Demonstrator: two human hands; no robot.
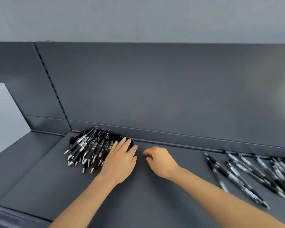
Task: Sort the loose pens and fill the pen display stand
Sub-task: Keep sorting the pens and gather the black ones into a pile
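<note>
Left hand [120, 163] — atop pen pile [89, 148]

Open shelf [155, 203] runs between a pen pile [87, 148] at left and loose pens [253, 175] spread at right. A back panel [155, 88] walls off the rear, and a pale box [3, 116] blocks the far left.

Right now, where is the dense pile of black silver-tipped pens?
In the head view, the dense pile of black pens lies left of centre on the dark grey shelf, against its back wall; the left hand rests on its right edge.
</note>
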